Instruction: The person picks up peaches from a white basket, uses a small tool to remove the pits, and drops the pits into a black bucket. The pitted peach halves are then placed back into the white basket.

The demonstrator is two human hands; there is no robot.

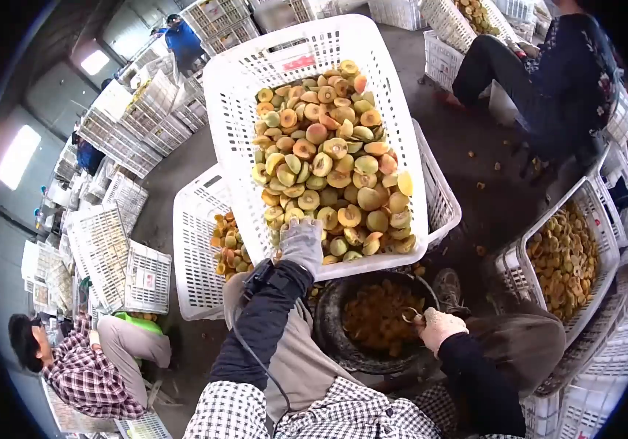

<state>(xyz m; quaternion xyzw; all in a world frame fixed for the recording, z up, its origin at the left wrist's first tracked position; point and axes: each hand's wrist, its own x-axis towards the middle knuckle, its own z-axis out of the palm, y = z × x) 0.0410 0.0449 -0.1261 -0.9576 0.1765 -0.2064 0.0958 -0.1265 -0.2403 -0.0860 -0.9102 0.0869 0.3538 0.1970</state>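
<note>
- Halved apricots [332, 164] fill a white slatted crate [255, 73] that lies tilted straight ahead of the hands, its near rim touching the left hand.
- Left hand [301, 244], in a pale work glove, rests on the fruit at the crate's near edge; fingers lie curved over a few halves, but whether they pinch one I cannot tell.
- Right hand [437, 327], also gloved, sits lower and to the right of the left, closed around a small metal tool [409, 315] whose looped tip points toward the left hand.
- Dark round tub [372, 322] lies between the two hands, just below the crate, holding orange fruit pieces.
- Second white crate [197, 256] sits under the tilted one, to the left of the left hand, with more apricots inside.
- Another crate of halves [566, 260] stands well to the right of the right hand.
- A person in a plaid shirt [83, 369] crouches far left; another in dark clothes [548, 73] sits far ahead on the right.
</note>
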